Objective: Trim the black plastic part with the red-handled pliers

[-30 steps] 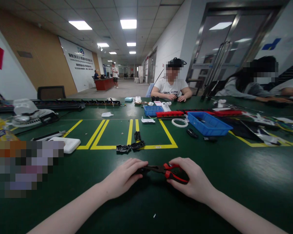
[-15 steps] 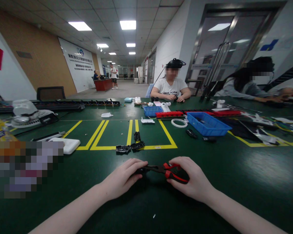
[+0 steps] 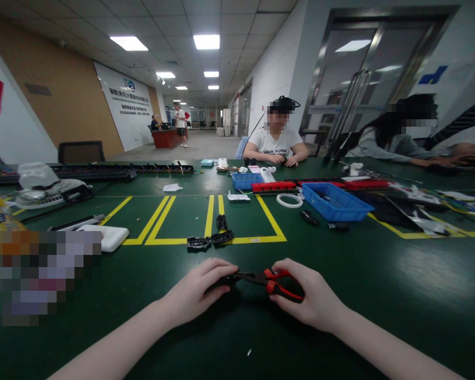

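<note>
Red-and-black pliers [image 3: 283, 285] are held by their handles in my right hand [image 3: 311, 295], with the jaws pointing left. My left hand [image 3: 200, 290] is closed on a small black part [image 3: 230, 279], mostly hidden under the fingers. The plier tips meet the right end of this part; whether they grip it cannot be made out. Beyond my hands, black pieces [image 3: 199, 243] lie by the yellow tape lines, one of them [image 3: 221, 222] further back. A tiny white scrap [image 3: 249, 352] lies on the green table [image 3: 206, 338] nearer to me.
A blue tray [image 3: 336, 203] stands right of centre, with a white ring [image 3: 289, 200] and black parts beside it. A white box [image 3: 113, 238] lies left. Across the table sits a person [image 3: 277, 142]; other people are at the right. Red strips [image 3: 275, 187] lie further back.
The view has shifted very slightly. Both hands keep their hold on the black part and the pliers, almost in the same place.
</note>
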{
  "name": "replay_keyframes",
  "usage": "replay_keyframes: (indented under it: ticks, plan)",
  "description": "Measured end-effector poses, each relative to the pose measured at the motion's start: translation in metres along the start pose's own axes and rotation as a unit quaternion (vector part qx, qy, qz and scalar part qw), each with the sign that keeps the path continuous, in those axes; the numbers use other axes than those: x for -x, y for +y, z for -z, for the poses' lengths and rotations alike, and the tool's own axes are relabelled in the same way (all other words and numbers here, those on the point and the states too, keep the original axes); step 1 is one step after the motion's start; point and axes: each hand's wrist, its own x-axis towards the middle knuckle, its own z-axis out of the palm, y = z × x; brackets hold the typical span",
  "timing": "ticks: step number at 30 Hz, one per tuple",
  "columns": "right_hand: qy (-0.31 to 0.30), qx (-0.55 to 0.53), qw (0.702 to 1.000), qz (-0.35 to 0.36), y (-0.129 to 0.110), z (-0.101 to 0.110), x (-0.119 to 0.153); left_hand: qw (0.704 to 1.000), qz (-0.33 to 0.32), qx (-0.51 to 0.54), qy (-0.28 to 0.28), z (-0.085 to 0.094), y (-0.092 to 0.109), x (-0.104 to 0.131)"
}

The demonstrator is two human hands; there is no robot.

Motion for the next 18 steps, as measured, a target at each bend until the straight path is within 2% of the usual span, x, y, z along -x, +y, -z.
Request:
replay_keyframes:
  ticks: [7, 12, 18]
  plan:
    - [0.010, 0.000, 1.000, 0.005, -0.0005, 0.0018, -0.0013, 1.000, 0.004, 0.006, 0.003, -0.0004, 0.0007, -0.0007]
    - [0.040, 0.009, 0.999, 0.028, -0.0018, 0.0036, -0.0022, 0.998, 0.033, 0.042, -0.021, 0.0051, 0.0056, -0.0010]
    - [0.080, 0.037, 0.994, 0.067, -0.0018, 0.0030, -0.0027, 0.997, 0.043, 0.069, -0.014, 0.0048, 0.0053, -0.0021]
